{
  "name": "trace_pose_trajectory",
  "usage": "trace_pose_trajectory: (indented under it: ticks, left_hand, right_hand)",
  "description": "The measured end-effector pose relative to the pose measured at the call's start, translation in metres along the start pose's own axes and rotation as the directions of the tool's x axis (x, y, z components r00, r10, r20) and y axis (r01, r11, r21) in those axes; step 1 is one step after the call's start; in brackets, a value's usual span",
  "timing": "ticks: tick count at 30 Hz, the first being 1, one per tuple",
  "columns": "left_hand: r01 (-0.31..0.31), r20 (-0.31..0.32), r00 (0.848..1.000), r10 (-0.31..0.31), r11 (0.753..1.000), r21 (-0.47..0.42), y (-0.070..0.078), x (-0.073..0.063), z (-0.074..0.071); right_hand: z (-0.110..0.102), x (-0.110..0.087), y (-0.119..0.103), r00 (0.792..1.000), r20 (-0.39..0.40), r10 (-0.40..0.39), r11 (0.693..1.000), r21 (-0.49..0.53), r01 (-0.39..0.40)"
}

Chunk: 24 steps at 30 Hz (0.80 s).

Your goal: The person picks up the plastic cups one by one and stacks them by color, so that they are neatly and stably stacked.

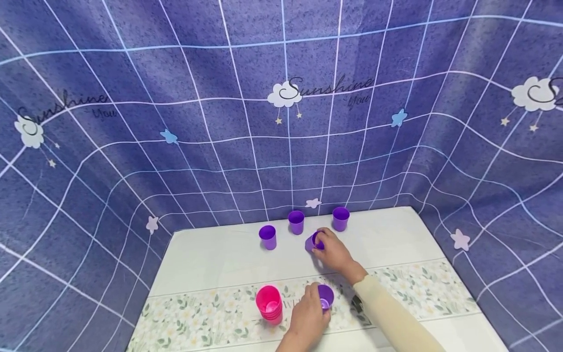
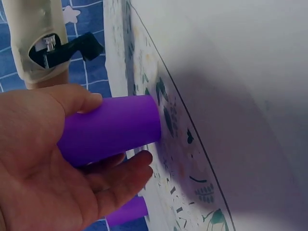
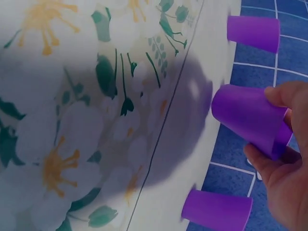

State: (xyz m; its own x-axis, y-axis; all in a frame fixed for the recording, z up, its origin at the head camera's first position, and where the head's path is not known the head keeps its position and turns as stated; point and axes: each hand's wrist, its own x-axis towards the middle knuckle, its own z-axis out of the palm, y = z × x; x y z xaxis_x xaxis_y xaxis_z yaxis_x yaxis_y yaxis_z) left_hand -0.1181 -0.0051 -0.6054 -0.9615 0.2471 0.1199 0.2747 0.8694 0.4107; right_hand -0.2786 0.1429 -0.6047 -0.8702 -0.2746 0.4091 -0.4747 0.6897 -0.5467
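My left hand is wrapped round a purple cup near the front of the table. In the left wrist view the thumb lies along one side of this cup and the fingers on the other, its base at the tablecloth. Farther back, my right hand pinches a second purple cup by its rim. That cup leans, with its base close to the table; whether it touches is unclear. A stack of pink cups stands left of my left hand, mouths up.
Three more purple cups stand upright at the back: one on the left, one in the middle and one on the right. Blue checked fabric walls the white, flower-banded table at the back and sides.
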Motion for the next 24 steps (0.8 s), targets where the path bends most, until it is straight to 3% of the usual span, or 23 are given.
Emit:
trace_pose_trajectory:
  ticks: [6, 11, 15, 19, 24]
  left_hand:
    - [0.013, 0.023, 1.000, -0.013, 1.000, 0.010, 0.002, 0.001, -0.003]
    - [0.021, 0.046, 0.999, -0.022, 1.000, 0.018, 0.003, -0.001, -0.004]
    - [0.028, 0.025, 0.999, -0.029, 1.000, 0.009, 0.003, -0.003, -0.002]
    - [0.027, -0.002, 1.000, -0.027, 1.000, -0.008, 0.000, -0.002, 0.001]
    - [0.040, 0.013, 0.999, -0.039, 0.998, -0.056, -0.003, 0.001, 0.003]
  right_hand:
    - [-0.003, -0.008, 0.001, 0.998, -0.055, -0.010, 0.999, 0.043, 0.012]
    - [-0.006, -0.015, 0.005, 0.998, -0.034, 0.058, 0.995, 0.083, -0.055]
    - [-0.008, -0.021, 0.005, 0.992, -0.016, 0.122, 0.986, 0.118, -0.119]
    - [-0.012, -0.023, 0.000, 0.984, -0.039, 0.174, 0.972, 0.169, -0.166]
    - [-0.020, -0.025, -0.008, 0.971, -0.062, 0.232, 0.954, 0.208, -0.215]
